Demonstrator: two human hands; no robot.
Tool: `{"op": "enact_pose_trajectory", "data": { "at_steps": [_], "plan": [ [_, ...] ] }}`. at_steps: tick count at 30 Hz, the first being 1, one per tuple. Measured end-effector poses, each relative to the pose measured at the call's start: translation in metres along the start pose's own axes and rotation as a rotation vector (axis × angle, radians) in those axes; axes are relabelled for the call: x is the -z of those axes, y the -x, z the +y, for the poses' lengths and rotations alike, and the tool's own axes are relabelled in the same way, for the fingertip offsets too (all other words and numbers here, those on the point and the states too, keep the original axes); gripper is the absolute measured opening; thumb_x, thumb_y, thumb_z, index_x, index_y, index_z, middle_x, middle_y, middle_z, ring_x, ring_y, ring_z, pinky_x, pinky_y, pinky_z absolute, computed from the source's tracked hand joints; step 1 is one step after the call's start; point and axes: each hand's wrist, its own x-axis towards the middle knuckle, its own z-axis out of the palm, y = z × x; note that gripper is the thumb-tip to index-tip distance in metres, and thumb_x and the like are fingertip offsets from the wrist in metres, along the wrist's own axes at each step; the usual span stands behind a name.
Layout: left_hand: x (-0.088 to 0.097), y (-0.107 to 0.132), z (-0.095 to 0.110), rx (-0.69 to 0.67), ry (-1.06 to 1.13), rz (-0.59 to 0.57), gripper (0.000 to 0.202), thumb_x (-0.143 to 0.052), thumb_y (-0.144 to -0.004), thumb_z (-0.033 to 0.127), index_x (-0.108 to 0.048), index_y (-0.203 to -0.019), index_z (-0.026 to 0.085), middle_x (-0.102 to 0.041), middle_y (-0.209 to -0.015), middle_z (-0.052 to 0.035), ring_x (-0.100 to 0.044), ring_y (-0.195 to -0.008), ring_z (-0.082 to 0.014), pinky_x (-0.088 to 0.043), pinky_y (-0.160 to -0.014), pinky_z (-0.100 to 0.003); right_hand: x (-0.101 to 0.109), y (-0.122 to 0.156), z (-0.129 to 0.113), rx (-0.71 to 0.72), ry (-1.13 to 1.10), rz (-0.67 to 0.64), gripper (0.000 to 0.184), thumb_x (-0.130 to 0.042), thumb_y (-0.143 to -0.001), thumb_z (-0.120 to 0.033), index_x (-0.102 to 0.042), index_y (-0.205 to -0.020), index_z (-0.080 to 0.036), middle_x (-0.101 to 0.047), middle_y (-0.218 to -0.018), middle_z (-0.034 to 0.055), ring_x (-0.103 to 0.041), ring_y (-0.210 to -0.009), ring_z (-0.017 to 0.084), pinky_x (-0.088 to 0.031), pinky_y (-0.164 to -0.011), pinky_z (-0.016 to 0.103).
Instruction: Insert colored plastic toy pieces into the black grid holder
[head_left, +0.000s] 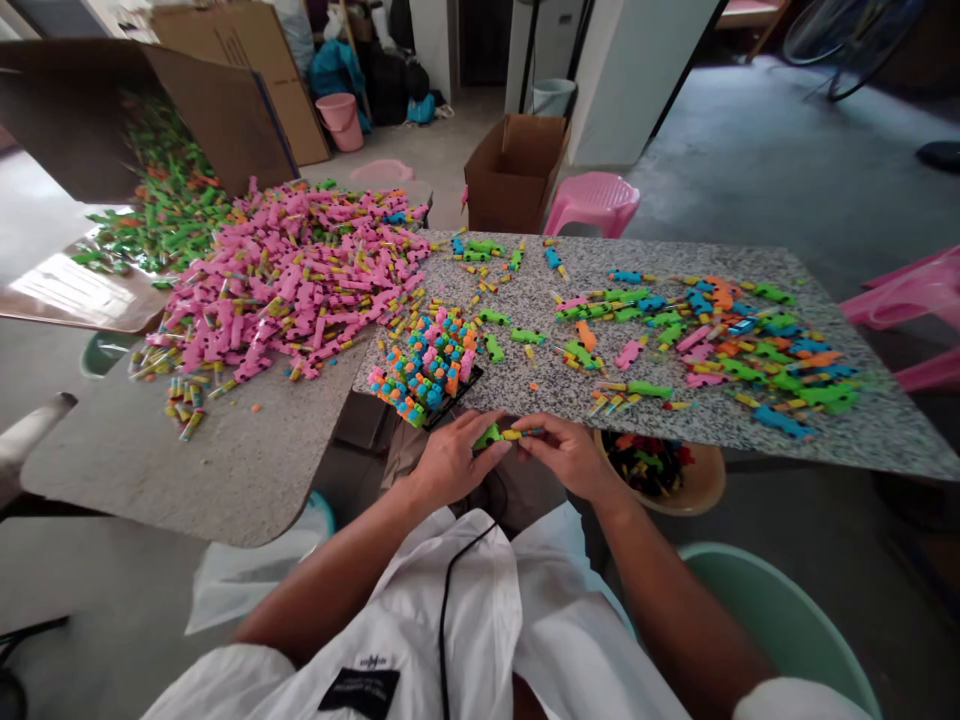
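Just off the table's front edge, my left hand (452,455) pinches a small green plastic toy piece (488,436) between thumb and fingers. A short yellow stick (513,434) comes out of the right end of that piece. My right hand (566,456) is closed with its fingertips at the far end of the stick, where a bit of red and blue shows. Fingers partly hide where the parts join. Beyond my left hand stands a black rack (454,398) crowded with small coloured pieces (426,365).
A big heap of pink pieces (292,270) covers the left table (247,470), beside a tipped carton (217,120) spilling green ones. Mixed toy pieces (772,350) lie on the right of the speckled table (525,265). Below are a tan basin (705,485) and a green tub (780,610).
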Motion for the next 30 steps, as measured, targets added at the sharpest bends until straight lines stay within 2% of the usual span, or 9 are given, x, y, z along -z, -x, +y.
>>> {"op": "enact_pose_trajectory", "data": {
  "at_steps": [4, 11, 16, 18, 20, 23, 27, 30],
  "plan": [
    [0.002, -0.001, 0.001, -0.015, -0.009, -0.027, 0.048, -0.057, -0.105, 0.044, -0.06, -0.146, 0.018, -0.072, -0.119, -0.012, -0.072, -0.11, -0.0234, -0.059, -0.099, -0.035, -0.004, 0.0, -0.001, 0.014, -0.032, 0.056, 0.03, -0.077, -0.092, -0.046, -0.076, -0.112, -0.023, -0.076, -0.089, 0.003, -0.071, -0.076, 0.017, -0.06, -0.076, 0.031],
    [0.005, -0.003, -0.003, -0.012, -0.038, -0.086, 0.048, -0.059, -0.103, 0.045, -0.062, -0.144, 0.02, -0.073, -0.117, -0.0121, -0.073, -0.106, -0.0239, -0.06, -0.094, -0.035, -0.004, 0.003, -0.001, 0.011, -0.011, 0.004, 0.029, -0.076, -0.093, -0.045, -0.076, -0.113, -0.024, -0.077, -0.087, 0.0026, -0.073, -0.076, 0.018, -0.06, -0.077, 0.032],
    [0.003, 0.001, -0.001, -0.02, 0.029, -0.081, 0.048, -0.06, -0.103, 0.042, -0.058, -0.148, 0.025, -0.073, -0.126, -0.0105, -0.072, -0.113, -0.0231, -0.059, -0.101, -0.036, 0.005, 0.005, -0.006, -0.037, -0.013, -0.08, 0.029, -0.078, -0.091, -0.044, -0.078, -0.112, -0.024, -0.079, -0.091, 0.0041, -0.075, -0.082, 0.02, -0.061, -0.082, 0.034],
    [0.0, 0.003, 0.002, -0.012, 0.061, -0.067, 0.042, -0.061, -0.103, 0.041, -0.061, -0.143, 0.027, -0.072, -0.127, -0.0088, -0.072, -0.116, -0.022, -0.058, -0.102, -0.035, 0.01, 0.004, -0.009, -0.061, -0.048, -0.135, 0.03, -0.08, -0.089, -0.043, -0.079, -0.111, -0.023, -0.079, -0.094, 0.0048, -0.076, -0.084, 0.02, -0.061, -0.084, 0.034],
    [-0.003, 0.006, 0.004, 0.0, 0.075, -0.049, 0.03, -0.062, -0.102, 0.037, -0.067, -0.13, 0.028, -0.071, -0.125, -0.0076, -0.072, -0.113, -0.0206, -0.059, -0.1, -0.033, 0.014, 0.003, -0.01, -0.078, -0.06, -0.174, 0.031, -0.081, -0.088, -0.043, -0.079, -0.111, -0.022, -0.08, -0.094, 0.0051, -0.076, -0.085, 0.021, -0.061, -0.085, 0.034],
    [-0.009, 0.009, 0.003, 0.022, 0.066, -0.018, 0.019, -0.065, -0.1, 0.036, -0.072, -0.116, 0.027, -0.069, -0.126, -0.0072, -0.072, -0.111, -0.0196, -0.059, -0.099, -0.033, 0.014, 0.004, -0.009, -0.092, -0.043, -0.186, 0.031, -0.08, -0.089, -0.042, -0.079, -0.113, -0.022, -0.08, -0.094, 0.0052, -0.076, -0.087, 0.021, -0.061, -0.086, 0.034],
    [-0.013, 0.01, -0.005, 0.024, 0.072, -0.016, 0.018, -0.066, -0.1, 0.034, -0.071, -0.116, 0.027, -0.066, -0.128, -0.0074, -0.071, -0.114, -0.0201, -0.058, -0.1, -0.033, 0.009, 0.005, -0.008, -0.079, 0.098, -0.156, 0.032, -0.076, -0.093, -0.041, -0.078, -0.12, -0.024, -0.081, -0.104, 0.0052, -0.077, -0.09, 0.021, -0.06, -0.086, 0.033],
    [-0.014, 0.01, -0.007, 0.013, 0.089, -0.033, 0.018, -0.064, -0.101, 0.033, -0.07, -0.117, 0.026, -0.066, -0.126, -0.0079, -0.07, -0.114, -0.0197, -0.058, -0.1, -0.033, 0.007, 0.006, -0.008, -0.062, 0.202, -0.148, 0.032, -0.073, -0.096, -0.042, -0.078, -0.122, -0.024, -0.081, -0.1, 0.0047, -0.076, -0.086, 0.021, -0.06, -0.083, 0.033]
  ]
}}
